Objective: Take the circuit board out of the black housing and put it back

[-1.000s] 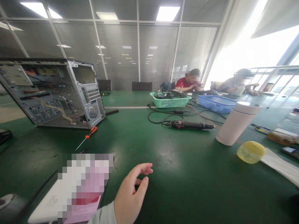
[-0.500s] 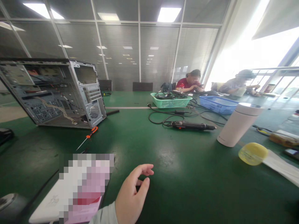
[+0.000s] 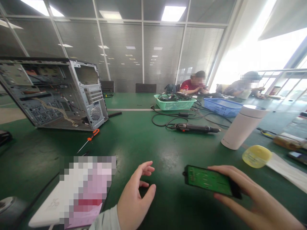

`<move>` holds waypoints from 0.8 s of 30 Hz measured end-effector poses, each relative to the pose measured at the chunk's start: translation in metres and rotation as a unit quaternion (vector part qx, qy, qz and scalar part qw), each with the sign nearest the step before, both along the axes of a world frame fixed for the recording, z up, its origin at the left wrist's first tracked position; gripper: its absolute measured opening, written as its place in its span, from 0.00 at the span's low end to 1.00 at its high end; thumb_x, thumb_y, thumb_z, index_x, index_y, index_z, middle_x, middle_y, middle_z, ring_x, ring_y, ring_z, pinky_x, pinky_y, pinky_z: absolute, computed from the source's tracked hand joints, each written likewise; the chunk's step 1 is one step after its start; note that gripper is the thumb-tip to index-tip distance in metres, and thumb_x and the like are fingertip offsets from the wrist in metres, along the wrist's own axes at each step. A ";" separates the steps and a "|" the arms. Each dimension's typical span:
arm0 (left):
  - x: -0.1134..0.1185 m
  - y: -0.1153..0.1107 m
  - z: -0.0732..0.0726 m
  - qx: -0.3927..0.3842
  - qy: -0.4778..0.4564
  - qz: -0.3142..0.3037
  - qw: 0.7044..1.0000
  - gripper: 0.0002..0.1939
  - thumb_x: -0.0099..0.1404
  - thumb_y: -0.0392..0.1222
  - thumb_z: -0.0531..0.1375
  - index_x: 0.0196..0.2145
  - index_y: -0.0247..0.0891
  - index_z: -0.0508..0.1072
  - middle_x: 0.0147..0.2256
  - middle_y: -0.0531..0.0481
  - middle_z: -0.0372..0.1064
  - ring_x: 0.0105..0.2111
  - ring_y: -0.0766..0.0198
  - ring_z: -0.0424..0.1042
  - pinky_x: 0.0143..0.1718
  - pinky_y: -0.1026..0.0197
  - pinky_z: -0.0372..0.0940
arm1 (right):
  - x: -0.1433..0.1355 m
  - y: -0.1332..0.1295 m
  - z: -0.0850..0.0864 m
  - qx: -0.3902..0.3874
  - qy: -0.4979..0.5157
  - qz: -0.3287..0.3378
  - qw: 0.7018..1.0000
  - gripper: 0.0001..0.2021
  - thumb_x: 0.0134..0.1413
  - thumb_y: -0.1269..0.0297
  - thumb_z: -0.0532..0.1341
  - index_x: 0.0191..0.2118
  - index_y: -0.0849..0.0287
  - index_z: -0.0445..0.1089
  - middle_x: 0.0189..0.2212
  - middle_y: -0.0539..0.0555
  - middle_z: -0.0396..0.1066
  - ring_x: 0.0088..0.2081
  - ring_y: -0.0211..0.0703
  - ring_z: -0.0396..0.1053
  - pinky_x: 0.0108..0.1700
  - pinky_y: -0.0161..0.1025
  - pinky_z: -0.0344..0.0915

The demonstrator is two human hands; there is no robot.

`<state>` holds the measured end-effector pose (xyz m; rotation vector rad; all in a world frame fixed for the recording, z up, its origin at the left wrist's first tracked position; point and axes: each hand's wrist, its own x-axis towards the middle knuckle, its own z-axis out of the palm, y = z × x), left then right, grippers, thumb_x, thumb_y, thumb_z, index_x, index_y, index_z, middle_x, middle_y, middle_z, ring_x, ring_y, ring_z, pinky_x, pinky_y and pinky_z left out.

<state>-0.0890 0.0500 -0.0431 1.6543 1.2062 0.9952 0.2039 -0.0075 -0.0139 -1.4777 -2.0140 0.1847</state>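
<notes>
My right hand [image 3: 249, 195] grips a green circuit board [image 3: 207, 179] in a black frame by its right end, thumb below and fingers above. The board is tilted, its face with small components turned toward me, above the green table [image 3: 134, 140]. To the left of it, my left hand [image 3: 136, 195] is open, fingers curved and apart, with nothing in it. Beside that hand lie a white power bank [image 3: 50, 204] and a pink item [image 3: 96, 191], both partly blurred out by pixels.
An open computer case [image 3: 96, 95] stands at left, with an orange-handled screwdriver [image 3: 90, 139] before it. A black corded electric screwdriver [image 3: 194, 128], green basket [image 3: 176, 103], blue basket [image 3: 220, 107], pale tumbler [image 3: 242, 127] and yellow container [image 3: 257, 156] lie beyond. Two people sit at the far right.
My right hand has come into view from the right with the circuit board. The fingers of my left hand have spread a little wider.
</notes>
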 end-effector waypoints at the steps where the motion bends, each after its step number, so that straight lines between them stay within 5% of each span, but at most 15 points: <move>1: 0.000 -0.001 0.000 0.007 0.001 0.000 1.000 0.28 0.57 0.38 0.56 0.57 0.42 0.60 0.52 0.41 0.67 0.53 0.51 0.65 0.47 0.50 0.65 | -0.016 0.010 0.004 -0.004 0.026 0.037 0.999 0.19 0.57 0.60 0.62 0.54 0.49 0.63 0.49 0.51 0.63 0.47 0.47 0.66 0.46 0.37 0.69; 4: 0.001 -0.002 0.000 0.019 0.004 -0.012 1.000 0.35 0.55 0.37 0.59 0.60 0.42 0.55 0.57 0.40 0.63 0.57 0.49 0.62 0.53 0.47 0.61 | -0.063 0.035 0.014 -0.061 0.095 0.087 0.990 0.18 0.53 0.68 0.60 0.51 0.52 0.65 0.49 0.52 0.63 0.49 0.47 0.64 0.50 0.39 0.65; 8: 0.000 0.001 -0.001 0.020 -0.019 -0.008 1.000 0.28 0.57 0.38 0.59 0.56 0.42 0.62 0.58 0.42 0.64 0.57 0.49 0.63 0.57 0.46 0.57 | -0.099 0.050 0.004 -0.096 0.161 0.111 0.976 0.20 0.48 0.72 0.58 0.50 0.55 0.64 0.47 0.52 0.62 0.49 0.45 0.62 0.51 0.41 0.62; 14: -0.002 0.006 -0.003 -0.004 -0.029 -0.006 1.000 0.26 0.59 0.38 0.59 0.56 0.42 0.62 0.56 0.43 0.66 0.56 0.50 0.65 0.59 0.44 0.55 | -0.099 0.052 -0.025 -0.045 0.187 0.113 0.975 0.20 0.56 0.68 0.55 0.55 0.56 0.59 0.48 0.54 0.62 0.48 0.46 0.62 0.52 0.42 0.63; 18: -0.004 0.004 -0.004 0.029 -0.010 -0.002 1.000 0.29 0.62 0.38 0.58 0.59 0.46 0.58 0.57 0.46 0.65 0.57 0.52 0.63 0.59 0.46 0.55 | -0.096 0.050 -0.023 -0.036 0.156 0.153 0.975 0.15 0.60 0.67 0.53 0.53 0.56 0.61 0.50 0.56 0.59 0.50 0.45 0.62 0.51 0.39 0.63; 24: -0.004 0.003 0.001 0.069 0.023 0.015 0.997 0.19 0.61 0.41 0.59 0.50 0.47 0.70 0.51 0.48 0.72 0.52 0.52 0.69 0.55 0.50 0.62 | -0.094 0.049 -0.016 -0.066 0.159 0.150 0.974 0.13 0.61 0.64 0.54 0.50 0.55 0.66 0.49 0.56 0.58 0.46 0.44 0.64 0.47 0.37 0.63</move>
